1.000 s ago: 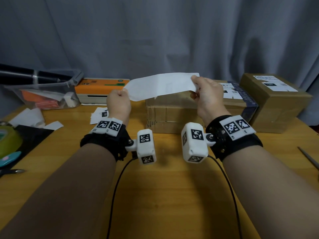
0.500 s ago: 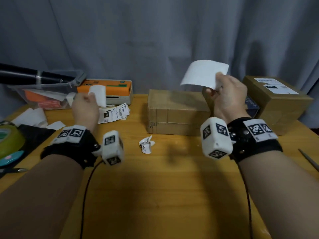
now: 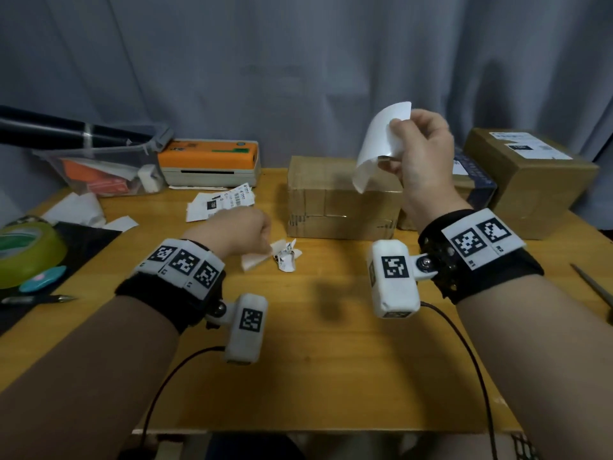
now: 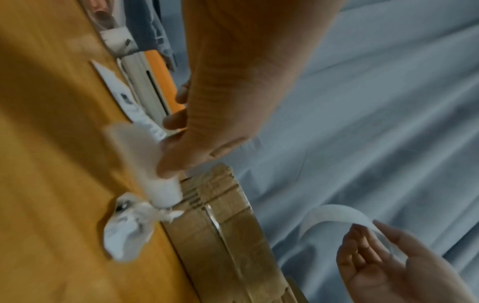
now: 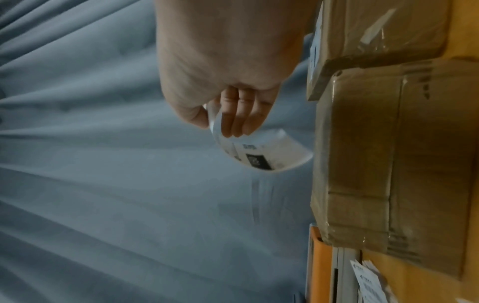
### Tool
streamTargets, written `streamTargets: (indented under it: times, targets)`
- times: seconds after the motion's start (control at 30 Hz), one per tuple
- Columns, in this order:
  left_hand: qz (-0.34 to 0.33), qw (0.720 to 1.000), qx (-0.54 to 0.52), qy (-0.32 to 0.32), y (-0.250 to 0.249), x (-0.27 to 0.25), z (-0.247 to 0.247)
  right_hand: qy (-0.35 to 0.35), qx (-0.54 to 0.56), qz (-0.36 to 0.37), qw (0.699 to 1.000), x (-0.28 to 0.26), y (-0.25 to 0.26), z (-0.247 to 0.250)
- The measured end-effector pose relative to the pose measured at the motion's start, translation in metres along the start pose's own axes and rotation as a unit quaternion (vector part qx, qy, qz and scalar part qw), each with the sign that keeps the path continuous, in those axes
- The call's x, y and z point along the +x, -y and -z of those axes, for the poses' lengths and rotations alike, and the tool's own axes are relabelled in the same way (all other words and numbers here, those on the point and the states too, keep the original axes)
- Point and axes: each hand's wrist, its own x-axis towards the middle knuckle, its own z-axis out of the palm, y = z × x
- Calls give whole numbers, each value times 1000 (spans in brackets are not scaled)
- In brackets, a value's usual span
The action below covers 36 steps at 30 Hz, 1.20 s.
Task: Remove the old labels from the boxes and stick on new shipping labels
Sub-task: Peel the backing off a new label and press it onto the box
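My right hand (image 3: 394, 141) is raised above the middle cardboard box (image 3: 341, 200) and pinches a curled white shipping label (image 3: 378, 144). In the right wrist view my right hand (image 5: 220, 121) holds the label (image 5: 259, 151) with its printed side showing. Low over the table, my left hand (image 3: 255, 237) pinches a white backing strip (image 3: 250, 262) beside a crumpled old label (image 3: 287, 257). The left wrist view shows my left hand (image 4: 171, 151) on the blurred strip (image 4: 145, 160), with the crumpled label (image 4: 127, 229) just below it. A labelled box (image 3: 527, 174) stands at the right.
An orange label printer (image 3: 209, 161) sits at the back, with printed labels (image 3: 222, 204) in front of it. A clear bin (image 3: 99, 167), a green tape roll (image 3: 30, 250) and a pen (image 3: 39, 298) lie at the left. A metal tool (image 3: 593, 287) lies near the right edge.
My hands pulled the label and its backing apart. The left hand then dropped to the table with the strip, beside the crumpled label. The right hand's label has curled.
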Motion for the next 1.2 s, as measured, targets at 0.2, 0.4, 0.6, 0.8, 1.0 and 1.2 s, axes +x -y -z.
streamTargets:
  times: [0.2, 0.4, 0.6, 0.8, 1.0, 1.2]
  targets:
    - [-49, 963, -162, -212, -34, -9, 20, 8, -53, 68, 996, -8, 1, 0]
    - [-134, 884, -70, -443, -81, -2, 65, -16, -136, 81, 987, -1, 1, -16]
    - [-130, 853, 11, -505, -92, 30, 69, -28, -128, 13, 991, 12, 2, -23]
    - [-3, 856, -260, -446, -67, 60, 73, 51, -50, -92, 993, 45, 7, -1]
    - [-40, 691, -657, -299, -63, 74, 70, 158, -169, -129, 964, 59, -11, 5]
    - [-36, 824, -508, -249, -61, 86, 60, 57, -57, -103, 991, 75, -11, 12]
